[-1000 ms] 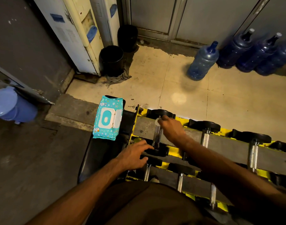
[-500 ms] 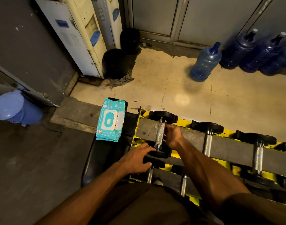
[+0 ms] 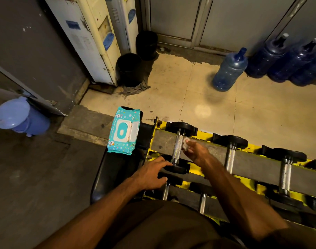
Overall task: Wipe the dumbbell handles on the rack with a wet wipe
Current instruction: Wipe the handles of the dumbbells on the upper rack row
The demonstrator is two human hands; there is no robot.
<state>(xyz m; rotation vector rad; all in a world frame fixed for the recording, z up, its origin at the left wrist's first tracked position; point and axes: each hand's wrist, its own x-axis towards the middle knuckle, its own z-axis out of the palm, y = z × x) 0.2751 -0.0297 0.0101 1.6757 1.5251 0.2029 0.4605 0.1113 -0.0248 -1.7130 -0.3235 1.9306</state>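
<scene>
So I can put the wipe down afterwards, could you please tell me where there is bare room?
Free: the black bench nearer than the wipes pack; the grey rack bar between the second handle and third handle. Crowded: the first dumbbell, with left hand and right hand.

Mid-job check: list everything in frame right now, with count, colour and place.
dumbbell rack: one, yellow and grey, lower right
dumbbells: at least five, black heads, metal handles, on two rack rows
wet wipe: one, white, against the leftmost top-row handle
wipes pack: one, teal, on the bench
bench: one, black, at the rack's left end
water jugs: four, blue, floor, top right
bins: two, black, beside the dispensers
water dispensers: two, white, top left
lidded bin: one, blue, far left
rag: one, grey, floor, under the nearer black bin
left hand: rests on dumbbell heads at the rack's left end
right hand: pinches the wet wipe
</scene>
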